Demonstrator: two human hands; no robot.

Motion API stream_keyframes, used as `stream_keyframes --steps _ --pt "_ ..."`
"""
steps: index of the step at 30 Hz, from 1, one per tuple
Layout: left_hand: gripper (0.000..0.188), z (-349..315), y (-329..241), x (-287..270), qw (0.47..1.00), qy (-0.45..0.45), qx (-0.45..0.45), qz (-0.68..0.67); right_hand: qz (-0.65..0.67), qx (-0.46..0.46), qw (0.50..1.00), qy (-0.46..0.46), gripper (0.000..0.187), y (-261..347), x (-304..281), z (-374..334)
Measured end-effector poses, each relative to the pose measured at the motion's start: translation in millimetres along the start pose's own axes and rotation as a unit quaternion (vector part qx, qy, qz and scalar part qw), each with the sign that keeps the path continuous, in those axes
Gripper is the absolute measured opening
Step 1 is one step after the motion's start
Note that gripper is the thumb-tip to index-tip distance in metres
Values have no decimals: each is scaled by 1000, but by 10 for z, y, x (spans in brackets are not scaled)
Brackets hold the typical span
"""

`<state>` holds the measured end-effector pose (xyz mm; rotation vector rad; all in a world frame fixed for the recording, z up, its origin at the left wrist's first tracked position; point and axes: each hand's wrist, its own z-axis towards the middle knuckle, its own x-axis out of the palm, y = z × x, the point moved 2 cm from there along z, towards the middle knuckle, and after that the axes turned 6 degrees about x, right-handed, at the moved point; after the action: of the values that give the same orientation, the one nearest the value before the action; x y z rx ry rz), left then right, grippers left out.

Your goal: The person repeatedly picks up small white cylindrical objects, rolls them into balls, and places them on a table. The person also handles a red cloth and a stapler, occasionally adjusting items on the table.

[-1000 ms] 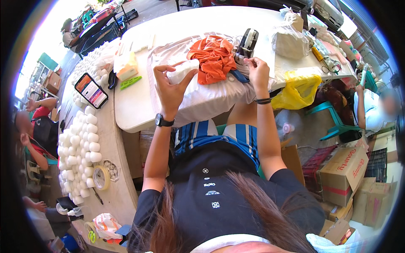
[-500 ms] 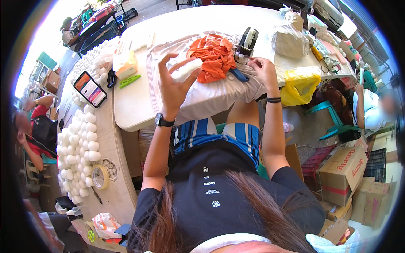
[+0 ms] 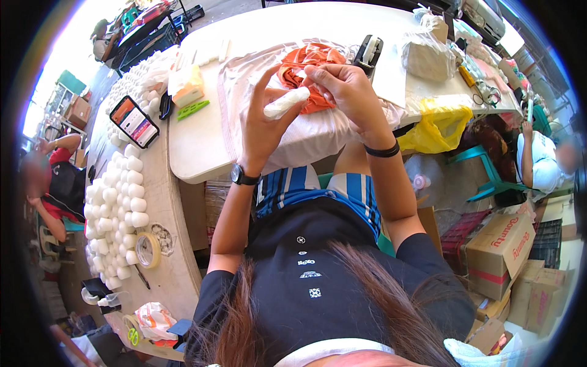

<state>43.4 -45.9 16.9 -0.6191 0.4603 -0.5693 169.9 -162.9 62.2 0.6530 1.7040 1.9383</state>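
My left hand (image 3: pixel 262 137) holds a white, elongated wrapped roll (image 3: pixel 285 104) between thumb and fingers, above the near edge of the table. My right hand (image 3: pixel 350 95) is pinched closed just right of the roll's upper end; whatever its fingertips hold is too small to make out. Beneath and beyond both hands lies a crumpled orange cloth (image 3: pixel 317 56), partly hidden by the right hand. It rests on a pale cloth (image 3: pixel 235 85) spread over the table and hanging off its edge. Just beyond the right hand stands a black tape dispenser (image 3: pixel 369 52).
On the left are a phone (image 3: pixel 134 122), a tissue pack (image 3: pixel 185 85), a green plastic strip (image 3: pixel 193 110), many small white rounded pieces (image 3: pixel 116 211) and a tape roll (image 3: pixel 147 249). A yellow bag (image 3: pixel 437 131) hangs at the right edge. Co-workers sit on both sides.
My right hand has moved left from beside the tape dispenser to the roll's upper end. The left hand has shifted slightly right, still holding the roll.
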Motion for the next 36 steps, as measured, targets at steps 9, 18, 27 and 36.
stream_keyframes --steps 9,18,27,36 --pt "28 62 -26 -40 999 11 14 35 -62 36 997 18 31 -122 -18 -110" --pt "32 193 130 -116 997 76 4 -1 -167 -86 982 -11 36 -392 54 -96" --pt "36 202 280 -207 991 78 -104 -43 -465 -161 861 -128 40 -832 86 -34" --pt "34 202 301 -198 989 66 -111 -66 -230 3 880 -416 53 -1021 -1425 663"
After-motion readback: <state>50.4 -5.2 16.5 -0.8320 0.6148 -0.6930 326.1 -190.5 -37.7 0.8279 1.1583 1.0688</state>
